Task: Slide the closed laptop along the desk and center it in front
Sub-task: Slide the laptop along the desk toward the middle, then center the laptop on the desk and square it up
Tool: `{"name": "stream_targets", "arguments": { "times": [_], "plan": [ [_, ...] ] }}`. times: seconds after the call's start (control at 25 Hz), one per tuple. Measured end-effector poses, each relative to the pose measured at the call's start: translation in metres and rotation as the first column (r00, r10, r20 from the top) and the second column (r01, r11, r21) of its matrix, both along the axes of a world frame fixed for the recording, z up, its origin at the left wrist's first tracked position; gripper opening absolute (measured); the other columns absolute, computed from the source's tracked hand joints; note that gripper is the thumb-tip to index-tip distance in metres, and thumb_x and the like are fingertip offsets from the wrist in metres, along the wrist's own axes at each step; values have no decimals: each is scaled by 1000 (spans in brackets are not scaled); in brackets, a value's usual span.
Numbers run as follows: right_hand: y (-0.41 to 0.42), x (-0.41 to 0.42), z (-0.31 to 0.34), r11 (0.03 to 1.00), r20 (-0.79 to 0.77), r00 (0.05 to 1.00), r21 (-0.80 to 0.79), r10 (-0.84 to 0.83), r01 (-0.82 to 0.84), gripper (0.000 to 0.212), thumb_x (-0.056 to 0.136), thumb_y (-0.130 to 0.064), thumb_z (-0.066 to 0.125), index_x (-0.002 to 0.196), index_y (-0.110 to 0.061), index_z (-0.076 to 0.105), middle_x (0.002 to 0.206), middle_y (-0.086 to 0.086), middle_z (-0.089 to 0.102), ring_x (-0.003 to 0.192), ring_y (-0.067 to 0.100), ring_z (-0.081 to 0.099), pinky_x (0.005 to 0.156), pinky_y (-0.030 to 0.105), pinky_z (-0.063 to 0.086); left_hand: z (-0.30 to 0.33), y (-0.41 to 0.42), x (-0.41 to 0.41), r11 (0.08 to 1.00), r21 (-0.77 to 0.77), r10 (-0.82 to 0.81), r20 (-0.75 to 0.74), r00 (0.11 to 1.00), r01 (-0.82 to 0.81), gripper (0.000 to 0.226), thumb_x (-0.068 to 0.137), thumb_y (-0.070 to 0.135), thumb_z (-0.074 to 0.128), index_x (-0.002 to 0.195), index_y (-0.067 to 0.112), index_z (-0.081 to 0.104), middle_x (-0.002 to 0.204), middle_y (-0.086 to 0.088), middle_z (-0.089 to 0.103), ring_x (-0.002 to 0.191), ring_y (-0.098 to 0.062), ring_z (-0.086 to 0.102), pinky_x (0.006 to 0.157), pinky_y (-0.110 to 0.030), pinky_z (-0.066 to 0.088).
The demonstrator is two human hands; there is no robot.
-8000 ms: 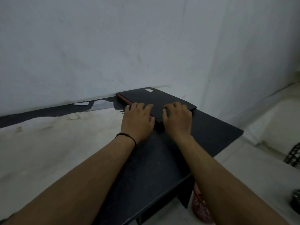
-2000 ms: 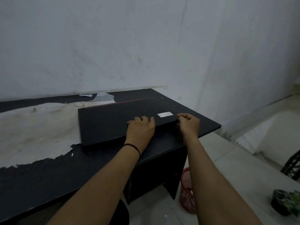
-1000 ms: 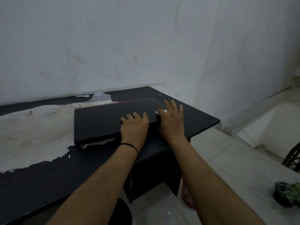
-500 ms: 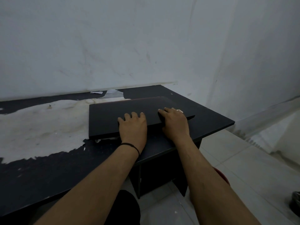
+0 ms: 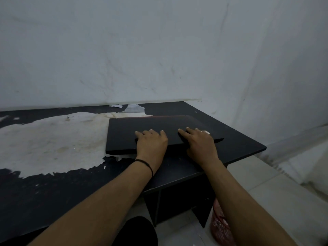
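While flat on the desk (image 5: 236,146), closed black laptop (image 5: 142,130) sitting toward the right end, long side roughly parallel to the wall (image 5: 159,50), back edge showing a thin reddish line. Left part of it lying over the big pale patch (image 5: 53,142) where the dark surface has peeled off; right part over bare black top.

Left hand (image 5: 152,146) palm-down on the near edge of the lid, fingers spread flat and pointing at the wall, not wrapped around anything, just pressing on top. Thin black band (image 5: 145,164) round that wrist. Right hand (image 5: 200,144) the same deal, flat on the near right corner, fingers loosely splayed, heel of the palm hanging off over the desk. Small white sticker (image 5: 205,132) peeking out just past its knuckles. Can't tell how hard either one is pressing.

Couple of torn light scraps (image 5: 134,108) up by the wall behind the lid. Red mesh bin (image 5: 220,226) down on the tiled floor (image 5: 275,201) beside the desk leg, partly hidden by the right forearm.
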State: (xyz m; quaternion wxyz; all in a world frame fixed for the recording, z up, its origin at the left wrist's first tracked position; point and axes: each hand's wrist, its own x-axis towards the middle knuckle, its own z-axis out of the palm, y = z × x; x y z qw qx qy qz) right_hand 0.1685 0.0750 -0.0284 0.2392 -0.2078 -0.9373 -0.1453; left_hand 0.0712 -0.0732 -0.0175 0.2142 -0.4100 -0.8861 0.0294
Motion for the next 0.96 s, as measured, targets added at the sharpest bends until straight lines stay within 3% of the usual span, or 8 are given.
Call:
{"name": "stream_targets", "arguments": {
  "times": [0.08, 0.24, 0.4, 0.64, 0.96],
  "plan": [
    [-7, 0, 3, 1000, -4, 1000, 21, 12, -12, 71, 71, -16, 75, 140, -26, 57, 128, 5, 68, 108, 35, 66, 84, 43, 52, 2, -10, -4, 1000, 17, -5, 7, 1000, 5, 58, 96, 11, 54, 150, 9, 34, 137, -26, 53, 122, -47, 52, 108, -68, 33],
    [-33, -5, 11, 1000, -74, 997, -12, 23, -24, 66, 65, -10, 77, 129, -21, 67, 121, 7, 73, 100, 37, 69, 84, 49, 54, 15, -34, -16, 999, 33, -37, 12, 999, 37, 58, 92, 15, 64, 145, 11, 42, 128, -16, 60, 116, -39, 58, 104, -59, 43],
    [-71, -13, 13, 997, -193, 979, -48, 58, -69, 60, 58, -3, 77, 116, -16, 73, 108, 7, 77, 86, 35, 71, 70, 42, 56, 35, -71, -27, 997, 61, -41, 0, 999, 41, 47, 88, 1, 57, 135, 9, 53, 118, -12, 65, 110, -33, 61, 101, -46, 45],
    [-141, -46, 12, 987, -289, 944, 32, 163, -160, 63, 52, -2, 85, 113, -17, 75, 108, 8, 78, 89, 37, 73, 77, 50, 58, 36, -153, -48, 998, 54, 40, -19, 999, -39, 69, 87, 6, 64, 150, 9, 37, 138, -15, 55, 124, -38, 53, 112, -54, 36],
    [-247, -108, 17, 941, -274, 900, 80, 338, -329, 61, 53, -1, 88, 111, -16, 76, 106, 11, 78, 87, 42, 73, 76, 51, 59, 27, -274, -83, 972, 107, 216, -42, 975, -211, 71, 91, 9, 61, 154, 13, 30, 150, -13, 47, 133, -35, 48, 115, -50, 35]
  ]
}}
